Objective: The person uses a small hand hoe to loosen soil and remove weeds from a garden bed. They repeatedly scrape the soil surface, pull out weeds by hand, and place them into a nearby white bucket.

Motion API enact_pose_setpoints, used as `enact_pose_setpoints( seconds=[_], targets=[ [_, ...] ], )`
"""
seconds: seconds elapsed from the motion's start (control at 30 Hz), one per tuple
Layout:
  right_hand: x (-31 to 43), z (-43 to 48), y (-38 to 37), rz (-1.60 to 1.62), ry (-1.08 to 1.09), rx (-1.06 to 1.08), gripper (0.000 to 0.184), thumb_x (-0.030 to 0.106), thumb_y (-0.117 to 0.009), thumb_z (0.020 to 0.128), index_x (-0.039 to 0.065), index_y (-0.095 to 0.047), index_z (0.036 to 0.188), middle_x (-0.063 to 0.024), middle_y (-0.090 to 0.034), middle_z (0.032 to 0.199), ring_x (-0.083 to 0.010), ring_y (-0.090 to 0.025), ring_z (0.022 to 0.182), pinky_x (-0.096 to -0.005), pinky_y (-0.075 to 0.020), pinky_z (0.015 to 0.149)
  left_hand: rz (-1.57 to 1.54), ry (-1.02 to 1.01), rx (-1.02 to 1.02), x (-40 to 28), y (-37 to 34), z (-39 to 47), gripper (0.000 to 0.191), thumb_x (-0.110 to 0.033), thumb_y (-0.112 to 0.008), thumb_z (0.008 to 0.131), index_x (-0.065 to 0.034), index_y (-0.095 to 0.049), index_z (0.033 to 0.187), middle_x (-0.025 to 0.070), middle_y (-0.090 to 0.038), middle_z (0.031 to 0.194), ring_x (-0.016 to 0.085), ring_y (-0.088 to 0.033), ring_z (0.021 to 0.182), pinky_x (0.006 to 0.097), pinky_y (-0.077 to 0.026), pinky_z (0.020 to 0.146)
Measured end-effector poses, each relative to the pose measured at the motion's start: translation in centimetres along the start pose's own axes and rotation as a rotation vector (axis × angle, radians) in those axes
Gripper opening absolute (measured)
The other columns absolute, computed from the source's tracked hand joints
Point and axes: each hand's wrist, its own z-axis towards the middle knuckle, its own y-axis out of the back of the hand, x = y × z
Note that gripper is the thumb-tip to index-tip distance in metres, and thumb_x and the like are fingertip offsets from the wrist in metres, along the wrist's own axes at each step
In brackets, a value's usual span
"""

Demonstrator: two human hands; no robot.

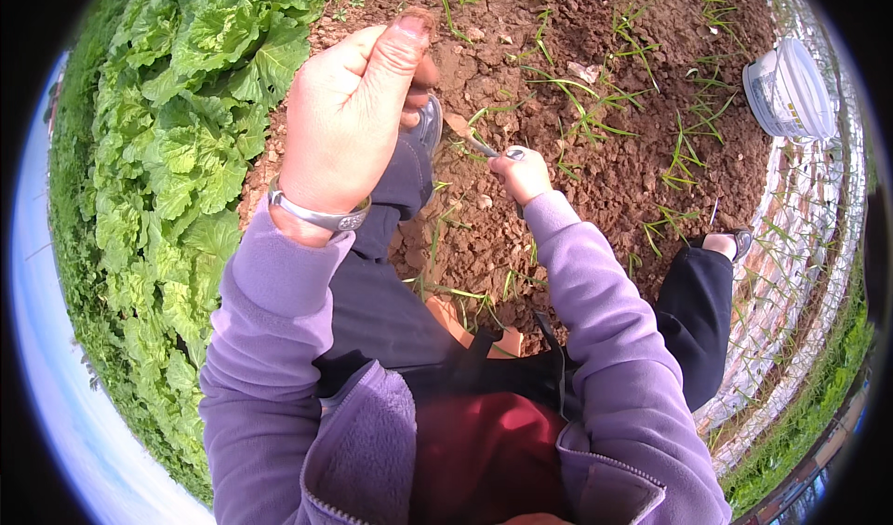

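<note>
My right hand (520,173) grips a small hand tool with a thin metal shaft (481,146). Its soil-coated blade (457,126) points up and left over the brown soil, just beside my shoe (430,124). A ring sits on a finger of that hand. Higher up and closer to the camera is my left hand (349,106), its thumb pressed towards curled fingers. Soil stains the thumb tip, and whatever may lie between the fingers is hidden. Thin green onion-like seedlings (582,103) grow from the cloddy soil around the tool.
Leafy green cabbage-like plants (188,106) crowd the left side. A white plastic bucket (785,92) lies tilted at upper right, beside pale plastic film (760,267) over the ground. An orange-brown seat or block (506,343) shows between my legs. My other foot (741,244) rests at right.
</note>
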Motion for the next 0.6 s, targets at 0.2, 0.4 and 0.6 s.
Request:
enact_pose_setpoints(
  seconds=[0.2, 0.4, 0.6],
  targets=[
    [-0.3, 0.4, 1.7, -0.807, 0.358, 0.137, 0.025, 0.029, -0.063, 0.081, 0.004, -0.066, 0.081, -0.0161, -0.065, 0.073, -0.0292, -0.065, 0.068, -0.0388, -0.0509, 0.067, -0.013, 0.015, -0.033, 0.1, 2.2, -0.4, 0.04, -0.038, -0.055, 0.097, -0.0003, -0.064, 0.086, 0.0014, -0.063, 0.075, 0.008, -0.058, 0.067, 0.0219, -0.048, 0.06],
    [-1.4, 4.5, -1.6, -0.691, 0.18, 0.051, 0.02, 0.025, -0.063, 0.082, 0.005, -0.065, 0.078, -0.0112, -0.065, 0.07, -0.0222, -0.064, 0.065, -0.036, -0.0505, 0.065, 0.005, -0.015, -0.064, -0.4, 1.8, 0.5, 0.041, -0.038, -0.055, 0.097, -0.0002, -0.065, 0.084, 0.0013, -0.062, 0.074, 0.008, -0.057, 0.066, 0.0218, -0.048, 0.06],
    [0.8, 3.8, -2.9, 0.326, -0.089, 0.08, 0.019, 0.012, -0.067, 0.081, 0.002, -0.055, 0.069, -0.0058, -0.051, 0.056, -0.0162, -0.044, 0.039, -0.0318, -0.034, 0.037, 0.064, 0.018, 0.04, 0.7, 0.4, 0.7, 0.043, -0.041, -0.057, 0.095, -0.0006, -0.065, 0.085, 0.0002, -0.062, 0.074, 0.007, -0.058, 0.067, 0.0212, -0.048, 0.059]
  ],
)
